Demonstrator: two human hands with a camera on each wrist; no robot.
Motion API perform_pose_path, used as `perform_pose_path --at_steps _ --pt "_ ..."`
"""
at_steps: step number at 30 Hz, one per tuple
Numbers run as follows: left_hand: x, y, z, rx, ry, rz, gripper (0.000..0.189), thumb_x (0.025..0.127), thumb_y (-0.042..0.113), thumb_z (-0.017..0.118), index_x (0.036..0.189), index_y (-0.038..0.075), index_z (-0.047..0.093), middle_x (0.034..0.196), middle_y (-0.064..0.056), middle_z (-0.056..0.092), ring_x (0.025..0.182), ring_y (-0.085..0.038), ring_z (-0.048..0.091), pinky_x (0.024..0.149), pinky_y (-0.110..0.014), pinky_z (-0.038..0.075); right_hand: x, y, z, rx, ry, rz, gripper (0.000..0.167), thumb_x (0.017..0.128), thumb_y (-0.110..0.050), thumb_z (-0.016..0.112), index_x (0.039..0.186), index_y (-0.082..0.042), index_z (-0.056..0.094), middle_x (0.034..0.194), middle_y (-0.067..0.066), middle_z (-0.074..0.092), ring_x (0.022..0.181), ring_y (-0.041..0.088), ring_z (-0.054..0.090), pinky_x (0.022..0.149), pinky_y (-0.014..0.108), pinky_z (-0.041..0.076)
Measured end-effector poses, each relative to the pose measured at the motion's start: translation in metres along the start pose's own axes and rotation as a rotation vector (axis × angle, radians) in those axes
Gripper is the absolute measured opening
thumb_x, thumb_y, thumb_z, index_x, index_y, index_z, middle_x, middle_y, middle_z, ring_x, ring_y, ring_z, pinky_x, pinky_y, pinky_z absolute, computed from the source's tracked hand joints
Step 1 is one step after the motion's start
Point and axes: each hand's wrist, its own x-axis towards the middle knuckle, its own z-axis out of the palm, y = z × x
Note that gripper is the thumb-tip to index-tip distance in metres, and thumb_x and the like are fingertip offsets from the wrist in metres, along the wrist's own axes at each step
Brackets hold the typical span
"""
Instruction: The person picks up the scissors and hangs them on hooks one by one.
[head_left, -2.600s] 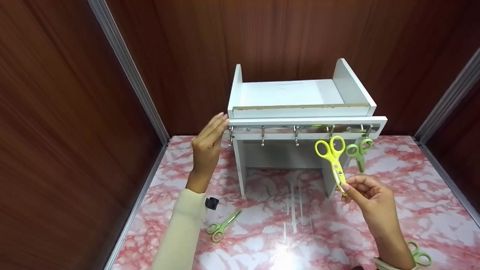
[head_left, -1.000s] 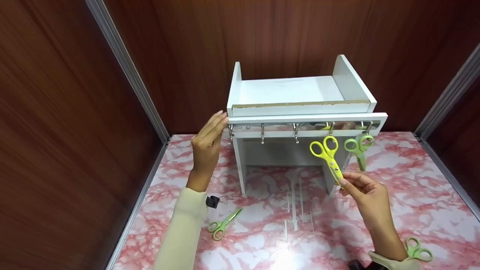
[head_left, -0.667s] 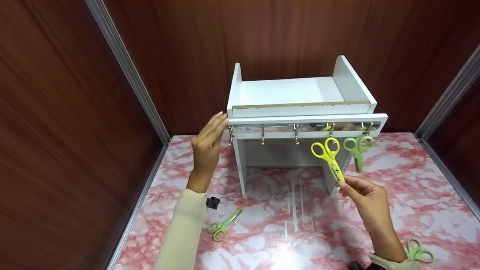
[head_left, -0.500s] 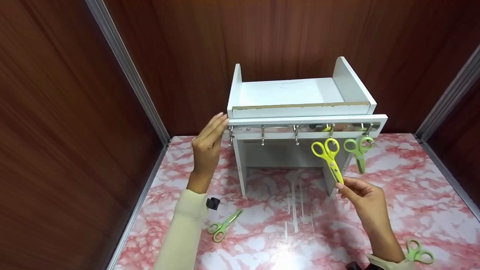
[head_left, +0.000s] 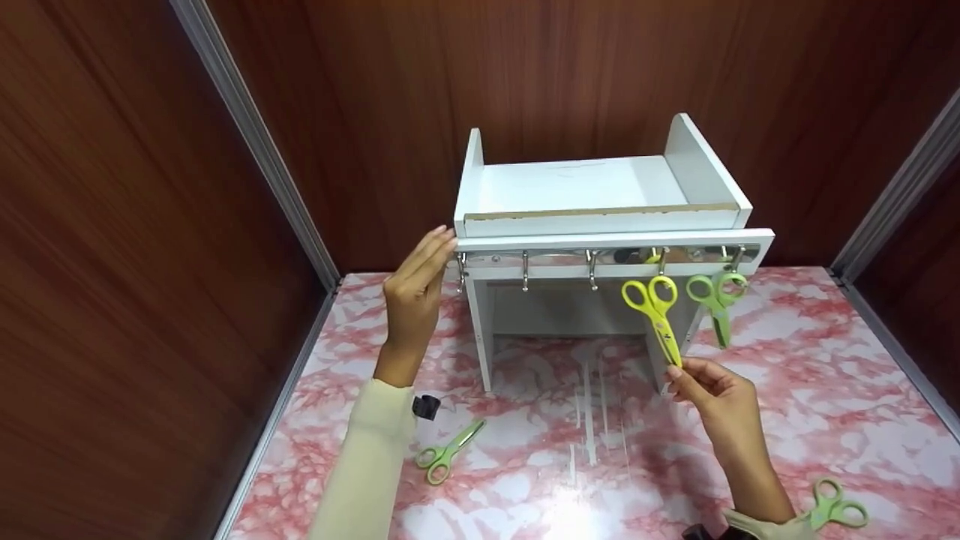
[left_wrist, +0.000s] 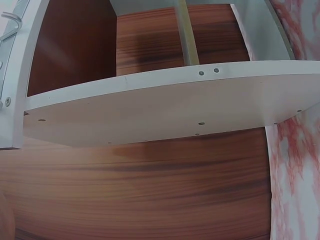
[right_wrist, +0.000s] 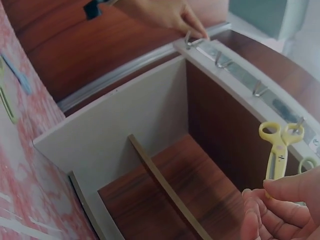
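My right hand [head_left: 720,409] pinches a pair of yellow scissors [head_left: 661,324] by the blade end, between thumb and fingertips, with the loops pointing up. In the right wrist view, one yellow loop overlaps the fourth metal hook [right_wrist: 299,123] of a hook rail [head_left: 559,257]. That rail runs along the front of a white shelf unit [head_left: 600,223]. Just right of it, light green scissors [head_left: 721,313] hang from the last hook, blades down. My left hand [head_left: 412,291] lies with straight fingers against the rail's left end.
Two more pairs of green scissors lie on the marbled table [head_left: 525,502]: one pair [head_left: 448,452] at front left, the other [head_left: 831,506] beside my right sleeve. Three hooks on the left carry nothing. Dark wood panels [head_left: 570,75] stand behind and at both sides.
My right hand has shifted left with the yellow scissors, whose loops have moved slightly left beneath the fourth hook. My left hand has stayed at the rail's end.
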Motion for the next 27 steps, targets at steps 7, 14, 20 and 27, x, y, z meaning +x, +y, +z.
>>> perform_pose_path --at_steps 7,14,20,27 --pt "-0.001 0.000 0.000 -0.008 0.002 -0.006 0.024 0.089 -0.009 0.070 0.110 -0.001 0.077 0.118 -0.017 0.073 0.115 -0.030 0.068 0.102 -0.036 0.055 0.001 0.006 0.001 0.012 -0.018 -0.003 0.031 0.095 -0.008 0.073 0.111 0.017 0.065 0.077 0.004 0.074 0.067 0.014 0.067 0.062 0.024 0.060" --pt "-0.003 -0.002 0.001 -0.014 -0.004 -0.001 0.025 0.089 -0.010 0.070 0.111 -0.001 0.077 0.118 -0.017 0.073 0.116 -0.031 0.067 0.102 -0.037 0.055 0.000 0.012 0.001 0.019 -0.041 -0.010 0.032 0.095 -0.011 0.074 0.113 0.014 0.066 0.082 0.005 0.075 0.069 0.016 0.067 0.062 0.025 0.060" --pt "-0.004 -0.002 0.001 -0.010 -0.013 -0.010 0.025 0.090 -0.009 0.070 0.112 -0.001 0.077 0.117 -0.018 0.073 0.116 -0.031 0.067 0.103 -0.037 0.054 -0.004 0.014 -0.002 -0.019 -0.061 -0.024 0.035 0.096 -0.014 0.073 0.116 0.014 0.066 0.086 0.007 0.075 0.072 0.017 0.067 0.066 0.026 0.061" --pt "-0.003 -0.001 0.000 -0.022 -0.014 -0.028 0.026 0.091 -0.007 0.070 0.114 0.002 0.077 0.121 -0.013 0.072 0.120 -0.029 0.065 0.104 -0.038 0.054 -0.012 0.018 -0.007 -0.042 -0.053 -0.012 0.032 0.095 -0.013 0.073 0.114 0.013 0.068 0.088 0.008 0.075 0.072 0.018 0.066 0.065 0.028 0.061"
